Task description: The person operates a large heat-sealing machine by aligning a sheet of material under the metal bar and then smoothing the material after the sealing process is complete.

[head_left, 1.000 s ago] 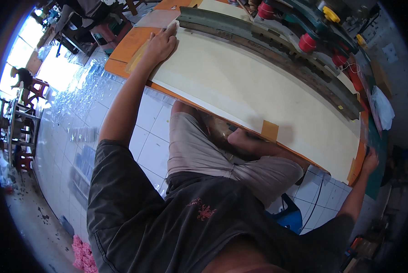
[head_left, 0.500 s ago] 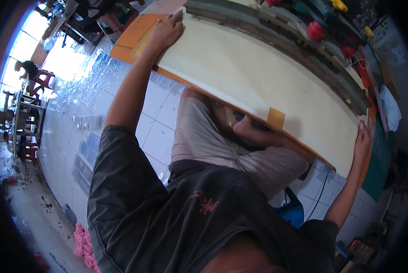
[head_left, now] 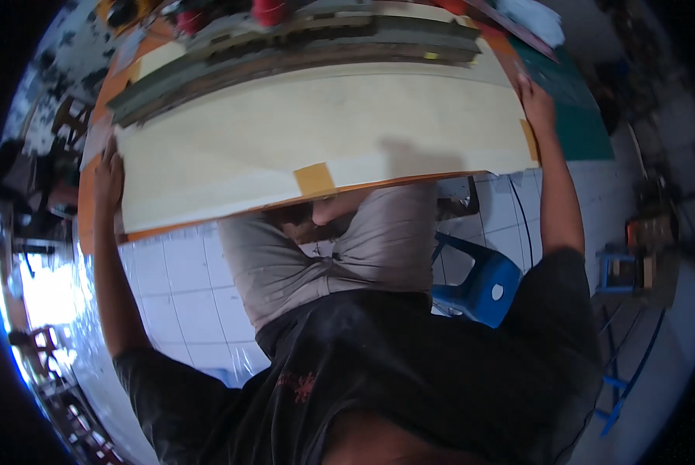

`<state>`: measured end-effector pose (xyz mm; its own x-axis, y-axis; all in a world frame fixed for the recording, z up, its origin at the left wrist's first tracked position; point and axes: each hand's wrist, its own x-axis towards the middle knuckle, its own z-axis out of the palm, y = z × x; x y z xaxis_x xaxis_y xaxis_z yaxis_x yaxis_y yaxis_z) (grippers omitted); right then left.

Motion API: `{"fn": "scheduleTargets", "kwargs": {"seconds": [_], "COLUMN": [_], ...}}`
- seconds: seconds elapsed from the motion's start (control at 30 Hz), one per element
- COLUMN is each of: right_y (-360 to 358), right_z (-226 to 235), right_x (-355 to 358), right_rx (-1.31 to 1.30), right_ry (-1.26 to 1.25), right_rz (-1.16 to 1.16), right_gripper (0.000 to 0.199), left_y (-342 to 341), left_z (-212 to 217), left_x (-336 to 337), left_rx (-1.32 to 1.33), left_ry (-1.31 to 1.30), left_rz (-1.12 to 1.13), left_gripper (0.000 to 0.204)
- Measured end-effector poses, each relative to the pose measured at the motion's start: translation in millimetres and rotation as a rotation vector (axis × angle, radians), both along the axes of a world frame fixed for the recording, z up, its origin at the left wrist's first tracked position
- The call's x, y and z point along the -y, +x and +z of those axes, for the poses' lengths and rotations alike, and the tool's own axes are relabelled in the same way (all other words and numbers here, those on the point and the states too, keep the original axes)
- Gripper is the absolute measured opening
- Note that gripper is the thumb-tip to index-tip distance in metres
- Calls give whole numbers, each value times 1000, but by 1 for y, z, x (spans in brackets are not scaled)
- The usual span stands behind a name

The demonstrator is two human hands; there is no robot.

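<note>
A wide cream sheet (head_left: 231, 151) lies on an orange tabletop (head_left: 90, 221) in front of me, its far part under a long grey-green metal bar (head_left: 301, 48). My left hand (head_left: 109, 180) is at the sheet's left edge, close to the bar's left end, fingers closed on the margin. At the right edge my right hand (head_left: 539, 107) grips the side of the sheet, with its fingers pointing away from me. A square of brown tape (head_left: 315, 180) sits on the near edge, and another brown tape piece (head_left: 529, 139) is just below my right hand.
Red knobs (head_left: 270, 11) stand behind the bar. A green mat (head_left: 568, 108) covers the table's right end, near a white plastic bag (head_left: 535, 22). A blue stool (head_left: 479, 283) is on the tiled floor at my right, and a black cable (head_left: 522, 213) hangs beside it.
The view has swung round to face the sheet and bar squarely. Both hands remain at the sheet's two side edges, and the brown tape by my right hand now shows.
</note>
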<state>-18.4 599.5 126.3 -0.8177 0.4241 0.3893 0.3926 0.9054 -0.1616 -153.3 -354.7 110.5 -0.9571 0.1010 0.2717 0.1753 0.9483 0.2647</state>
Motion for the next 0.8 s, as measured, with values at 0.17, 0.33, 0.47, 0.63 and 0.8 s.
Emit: {"fn": "scheduleTargets", "kwargs": {"seconds": [0.17, 0.33, 0.47, 0.63, 0.8], "right_y": [-2, -9, -18, -17, -4], "right_z": [12, -10, -12, 5, 9], "right_x": [-4, -97, -143, -70, -31], "right_rx": [62, 44, -74, 57, 123], "right_ry": [-58, -35, 286, 91, -58], "right_rz": [-177, -249, -266, 39, -143], "right_gripper": [63, 63, 67, 71, 72], "left_y": [3, -2, -7, -13, -12], "left_z": [-1, -12, -18, -22, -19], "left_x": [7, 11, 20, 25, 27], "left_rx": [13, -23, -52, -38, -46], "left_ry": [-24, -25, 20, 108, 47], "left_rz": [76, 86, 29, 62, 25], "left_gripper": [53, 51, 50, 50, 51]}}
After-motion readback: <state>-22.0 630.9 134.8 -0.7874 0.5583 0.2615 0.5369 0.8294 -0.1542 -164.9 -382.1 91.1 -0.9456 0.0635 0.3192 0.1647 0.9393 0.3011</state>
